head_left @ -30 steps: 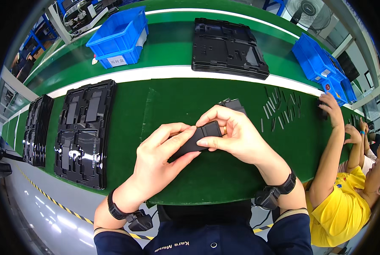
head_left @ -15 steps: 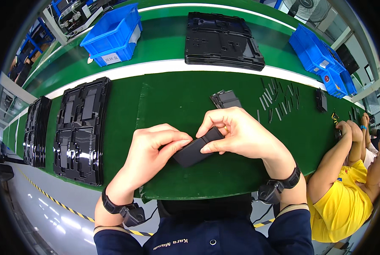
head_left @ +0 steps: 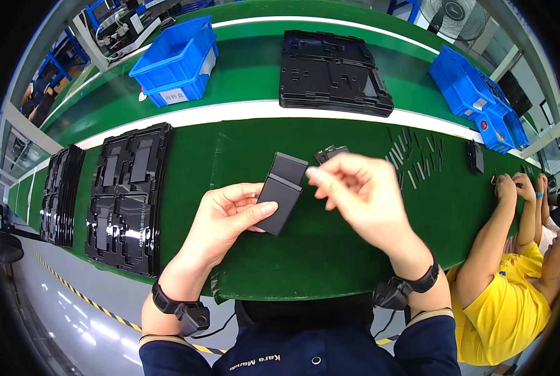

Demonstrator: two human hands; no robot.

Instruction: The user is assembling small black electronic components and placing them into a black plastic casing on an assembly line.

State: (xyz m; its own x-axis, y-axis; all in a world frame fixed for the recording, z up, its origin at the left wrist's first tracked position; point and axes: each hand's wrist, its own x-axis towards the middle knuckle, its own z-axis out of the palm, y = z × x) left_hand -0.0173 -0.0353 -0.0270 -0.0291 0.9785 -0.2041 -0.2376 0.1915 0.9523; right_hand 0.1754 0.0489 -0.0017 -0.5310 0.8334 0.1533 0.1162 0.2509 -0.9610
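My left hand (head_left: 231,213) grips a flat black rectangular case (head_left: 282,200) by its lower left side, thumb on its face. A seam crosses the case, and a narrower section forms its upper end. Beside the upper right corner of the case is my right hand (head_left: 355,185), apart from it. Its thumb and forefinger are pinched together, slightly blurred; what they hold, if anything, cannot be made out. Partly hidden behind that hand lies a small pile of dark flat pieces (head_left: 331,152). Several thin grey strips (head_left: 418,160) are scattered on the green mat farther right.
Stacked black trays (head_left: 129,194) stand at the left, some with dark flat parts in them. Another tray stack (head_left: 336,75) sits at the far side between blue bins (head_left: 173,62) and more blue bins (head_left: 471,84). A co-worker in a yellow shirt (head_left: 512,301) works at the right.
My right hand has let go of the case and moved off to the right. The case, now in my left hand alone, has turned more upright. The view has shifted slightly.
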